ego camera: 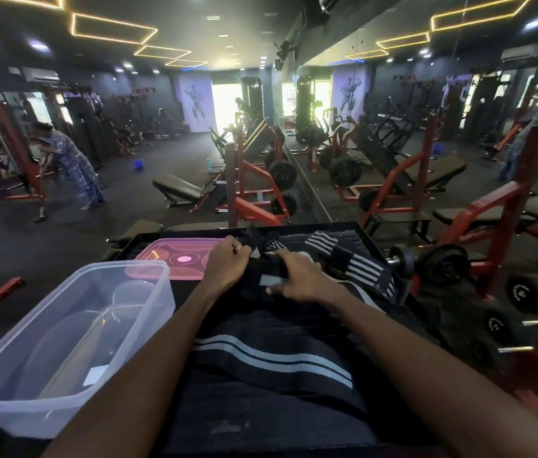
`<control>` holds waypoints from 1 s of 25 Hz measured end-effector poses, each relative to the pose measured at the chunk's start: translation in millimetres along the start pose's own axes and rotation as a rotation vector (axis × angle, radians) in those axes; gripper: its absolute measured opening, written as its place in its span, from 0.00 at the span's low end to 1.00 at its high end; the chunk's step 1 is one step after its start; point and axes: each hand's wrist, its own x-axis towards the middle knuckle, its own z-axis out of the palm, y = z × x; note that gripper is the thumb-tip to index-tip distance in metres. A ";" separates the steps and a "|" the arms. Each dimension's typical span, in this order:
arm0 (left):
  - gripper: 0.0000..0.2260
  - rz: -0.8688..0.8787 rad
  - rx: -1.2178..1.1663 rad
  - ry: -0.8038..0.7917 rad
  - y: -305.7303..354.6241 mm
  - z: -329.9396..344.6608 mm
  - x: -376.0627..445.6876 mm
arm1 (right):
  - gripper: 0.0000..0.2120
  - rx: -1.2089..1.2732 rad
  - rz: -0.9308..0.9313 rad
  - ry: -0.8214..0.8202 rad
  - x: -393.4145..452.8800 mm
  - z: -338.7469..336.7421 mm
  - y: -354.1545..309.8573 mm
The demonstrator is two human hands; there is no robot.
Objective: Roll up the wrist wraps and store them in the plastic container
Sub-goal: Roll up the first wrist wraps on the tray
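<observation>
Black wrist wraps with white stripes lie across a black bench top point(261, 421). One long wrap point(274, 355) stretches towards me between my arms; another striped wrap point(363, 266) lies at the far right. My left hand point(228, 262) pinches the far end of a wrap, fingers curled. Beside it, my right hand point(297, 279) presses down on the wrap and grips its folded part. The clear plastic container point(63, 345) stands open at the near left, holding nothing but a small label. Its pink lid point(178, 262) lies flat behind it.
Dumbbells point(439, 262) and weight plates sit on a red rack to the right. Red and black gym benches and machines fill the floor beyond, with a mirror wall at right. A person point(69, 166) stands at the far left.
</observation>
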 end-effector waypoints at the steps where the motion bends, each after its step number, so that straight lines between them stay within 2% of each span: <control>1: 0.06 -0.029 -0.089 0.004 3.2 -4.2 1.1 | 0.24 0.124 0.002 0.055 3.0 -6.7 -4.2; 3: 0.04 -0.083 -0.336 0.014 8.9 -10.1 4.1 | 0.10 0.405 0.016 0.128 10.0 -27.2 -10.0; 6: 0.04 -0.140 -0.663 0.053 24.7 -18.5 5.1 | 0.11 0.551 -0.038 0.206 15.3 -65.6 -19.3; 8: 0.05 -0.173 -0.736 0.041 26.6 -18.6 6.5 | 0.10 0.516 -0.040 0.273 22.2 -83.5 -19.6; 9: 0.04 -0.179 -0.669 0.016 22.5 -15.9 9.0 | 0.08 0.476 -0.024 0.328 26.7 -89.1 -17.1; 11: 0.02 -0.160 -0.370 -0.072 6.9 -6.0 10.7 | 0.05 0.388 0.071 0.422 36.5 -93.0 -4.1; 12: 0.04 -0.142 -0.208 -0.125 -3.0 -0.5 10.3 | 0.05 0.337 0.135 0.435 38.8 -92.9 4.4; 14: 0.16 -0.124 0.030 -0.295 -16.9 11.4 3.7 | 0.12 0.198 0.252 0.374 37.0 -84.9 24.5; 16: 0.37 -0.122 0.260 -0.440 -29.7 24.0 3.3 | 0.15 0.080 0.324 0.297 27.4 -69.5 44.4; 17: 0.43 -0.114 0.401 -0.469 -32.2 27.9 2.2 | 0.16 0.053 0.349 0.275 23.3 -61.2 52.7; 18: 0.45 -0.099 0.506 -0.460 -39.1 33.9 6.2 | 0.17 0.015 0.366 0.266 19.1 -54.2 58.6; 19: 0.44 -0.071 0.566 -0.428 -39.5 35.4 7.0 | 0.20 -0.073 0.368 0.283 15.4 -48.6 61.3; 21: 0.39 -0.009 0.536 -0.374 -30.9 30.4 8.9 | 0.22 -0.391 0.271 0.406 10.7 -39.0 62.1; 23: 0.32 0.008 0.418 -0.370 -15.5 20.5 13.8 | 0.16 -0.578 0.053 0.519 9.5 -31.5 52.2; 24: 0.30 0.019 0.390 -0.354 -8.3 14.9 18.8 | 0.12 -0.514 -0.028 0.493 9.4 -27.2 41.9; 25: 0.32 0.011 0.398 -0.343 -0.7 9.2 22.5 | 0.08 -0.342 -0.055 0.435 10.9 -22.6 31.4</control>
